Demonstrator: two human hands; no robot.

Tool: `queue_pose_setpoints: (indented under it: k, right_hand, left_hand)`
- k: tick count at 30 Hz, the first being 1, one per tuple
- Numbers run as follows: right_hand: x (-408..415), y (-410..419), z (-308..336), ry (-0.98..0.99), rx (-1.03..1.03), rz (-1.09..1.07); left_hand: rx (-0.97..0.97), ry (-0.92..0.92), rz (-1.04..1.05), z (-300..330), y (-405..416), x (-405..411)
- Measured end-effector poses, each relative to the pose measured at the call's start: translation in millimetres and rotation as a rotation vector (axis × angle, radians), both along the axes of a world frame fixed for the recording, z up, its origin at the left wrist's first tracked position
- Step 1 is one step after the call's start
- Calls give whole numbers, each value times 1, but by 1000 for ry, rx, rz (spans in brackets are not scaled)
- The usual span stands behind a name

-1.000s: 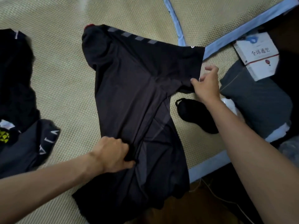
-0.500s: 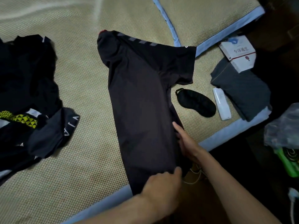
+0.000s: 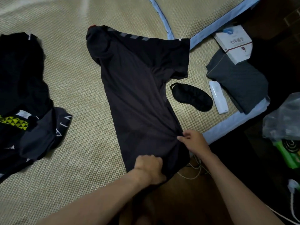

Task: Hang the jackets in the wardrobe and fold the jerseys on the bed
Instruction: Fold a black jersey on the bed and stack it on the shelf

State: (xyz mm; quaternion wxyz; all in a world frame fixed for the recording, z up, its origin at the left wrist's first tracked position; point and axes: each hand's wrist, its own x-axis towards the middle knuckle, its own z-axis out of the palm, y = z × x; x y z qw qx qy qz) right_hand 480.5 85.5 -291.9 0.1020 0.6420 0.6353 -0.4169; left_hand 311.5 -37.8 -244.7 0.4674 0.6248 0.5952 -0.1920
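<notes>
A black jersey (image 3: 139,88) with grey shoulder stripes lies folded lengthwise on the woven mat of the bed (image 3: 78,159), one sleeve sticking out to the right. Its hem hangs over the bed's near edge. My left hand (image 3: 150,168) grips the hem's lower left part with curled fingers. My right hand (image 3: 193,142) pinches the cloth at the hem's right side, bunching it. A heap of other dark jerseys (image 3: 24,101), one with a yellow pattern, lies at the left.
A black eye mask (image 3: 193,96), a white remote (image 3: 218,99), a folded grey cloth (image 3: 240,82) and a white box (image 3: 235,43) lie at the right. The bed's blue border (image 3: 235,120) runs there. Plastic bag (image 3: 284,117) and cables on the floor.
My right hand left the sleeve and came down to the hem, where it now pinches the cloth. My left hand slid from the jersey's middle to the hem. The jersey got folded narrower.
</notes>
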Motion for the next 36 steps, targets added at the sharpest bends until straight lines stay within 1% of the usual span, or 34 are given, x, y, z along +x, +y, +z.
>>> queue_pose_setpoints:
  k: [2, 5, 8, 9, 12, 13, 15, 16, 17, 18, 20, 21, 22, 23, 26, 27, 29, 32, 33, 34, 35, 36]
  right_hand:
    - [2, 5, -3, -11, 27, 39]
    - [5, 17, -6, -96, -109, 169]
    - [2, 36, 1, -167, -174, 281]
    - [-2, 44, 4, -203, -236, 327]
    - [-18, 72, 13, -333, -539, 409]
    - [-24, 83, 14, -389, -594, 457]
    - [-43, 108, 17, -413, -585, 497]
    - [-55, 120, 18, -360, -514, 464]
    - [-68, 131, 17, -242, -412, 362]
    - [-84, 140, 17, -74, -310, 198]
    - [-119, 159, 17, 265, -161, -211]
    - [-135, 170, 16, 375, -125, -401]
    - [-146, 182, 14, 443, -132, -567]
    - [-153, 194, 11, 512, -192, -726]
    - [-156, 222, 1, 772, -553, -1146]
    - [-158, 223, -2, 818, -621, -1227]
    - [-163, 214, -9, 848, -609, -1264]
    - [-171, 203, -19, 1031, -483, -1309]
    - [-175, 202, -19, 1057, -455, -1309]
    - [-179, 203, -21, 1033, -407, -1272]
    - [-184, 203, -22, 960, -322, -1194]
    - [-189, 204, -26, 852, -193, -1089]
  left_hand:
    - [94, 105, 150, -2, 22, -39]
    - [217, 258, 324, -11, 62, -99]
    - [328, 300, 420, -24, 102, -139]
    - [391, 312, 434, -27, 114, -146]
    - [580, 392, 402, -31, 153, -153]
    - [624, 427, 366, -34, 167, -153]
    - [729, 469, 312, -43, 196, -153]
    - [771, 461, 304, -50, 210, -152]
    - [789, 438, 305, -56, 224, -151]
    - [790, 415, 313, -63, 238, -150]
    - [784, 410, 331, -78, 263, -148]
    - [782, 422, 341, -87, 272, -148]
    - [778, 437, 354, -95, 280, -149]
    - [772, 451, 369, -103, 284, -151]
    - [786, 487, 412, -123, 291, -158]
    - [791, 485, 436, -126, 292, -159]
    - [805, 464, 472, -129, 294, -159]
    - [826, 447, 480, -130, 297, -159]
    - [825, 445, 477, -131, 297, -160]
    - [821, 442, 473, -130, 297, -161]
    - [815, 439, 462, -130, 298, -163]
    - [810, 437, 447, -130, 299, -165]
